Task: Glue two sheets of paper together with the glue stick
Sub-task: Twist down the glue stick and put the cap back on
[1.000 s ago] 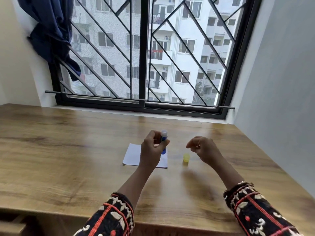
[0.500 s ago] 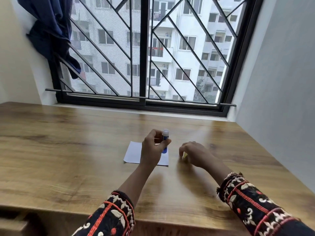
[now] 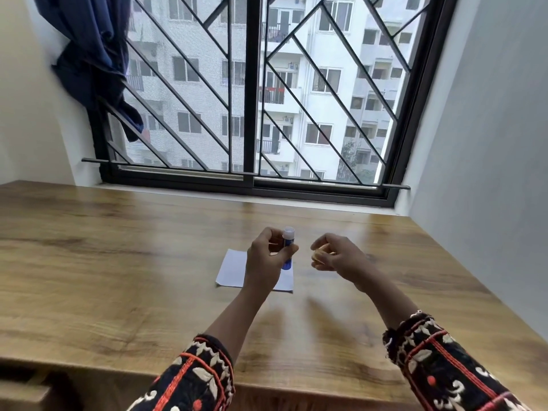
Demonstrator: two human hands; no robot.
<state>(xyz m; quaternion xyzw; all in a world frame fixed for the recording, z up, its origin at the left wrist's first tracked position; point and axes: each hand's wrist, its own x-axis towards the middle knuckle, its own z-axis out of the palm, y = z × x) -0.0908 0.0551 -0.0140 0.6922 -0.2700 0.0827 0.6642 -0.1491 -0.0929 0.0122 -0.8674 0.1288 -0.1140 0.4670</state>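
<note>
— Where's the glue stick (image 3: 288, 247)?
— Upright in the left hand (image 3: 267, 258), fingers and thumb curled round its blue barrel, above the paper (image 3: 232, 269).
— The paper?
— Flat near the tabletop's (image 3: 118, 277) middle, partly hidden by that hand.
— Right hand (image 3: 336, 258)?
— Raised just beside the left, apart from it, fingertips pinching a yellow cap (image 3: 318, 254).
— Beyond?
— A barred window (image 3: 252, 99) along the far edge.

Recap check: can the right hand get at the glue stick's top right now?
Probably yes. The glue stick stands upright in the left hand, top clear of the fingers; the right hand, pinching the yellow cap, is beside it with nothing between.
</note>
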